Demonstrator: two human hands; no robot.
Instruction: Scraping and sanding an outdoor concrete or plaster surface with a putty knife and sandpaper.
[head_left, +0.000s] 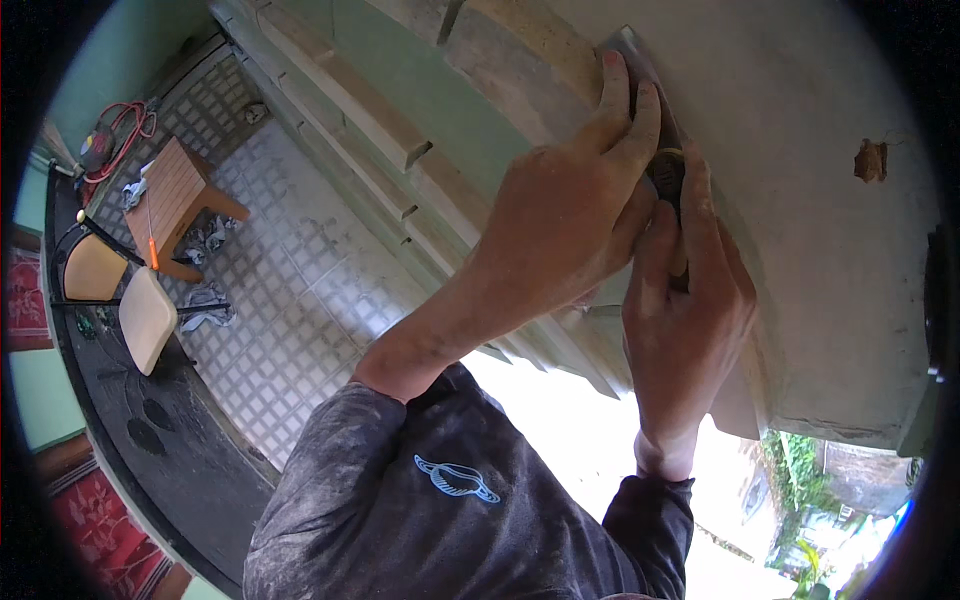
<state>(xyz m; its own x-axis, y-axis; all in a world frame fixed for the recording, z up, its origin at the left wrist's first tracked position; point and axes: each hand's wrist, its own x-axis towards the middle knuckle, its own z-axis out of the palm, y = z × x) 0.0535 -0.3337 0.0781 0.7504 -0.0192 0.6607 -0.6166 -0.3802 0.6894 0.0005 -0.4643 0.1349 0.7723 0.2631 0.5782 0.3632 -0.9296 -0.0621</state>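
A flat-bladed scraper (666, 176) with a metal blade and a dark handle lies against a pale, green-grey painted surface (810, 247). My right hand (686, 322) is wrapped round its handle. Higher up, my left hand (559, 202) presses two extended fingers on the blade, its other fingers curled beside the handle. The blade's tip meets the edge where a worn, bare strip (525, 56) borders the smooth painted area. Between my hands, part of the handle is hidden.
Pale slatted mouldings (352, 97) run along my left. A brown slatted stool (169, 195) bears an orange-handled screwdriver (153, 251); rags (206, 311) lie on the tiled floor (300, 255). Nearby are a cushioned chair (148, 322) and a red cable (139, 124). A broken brown hole (871, 160) marks the painted surface.
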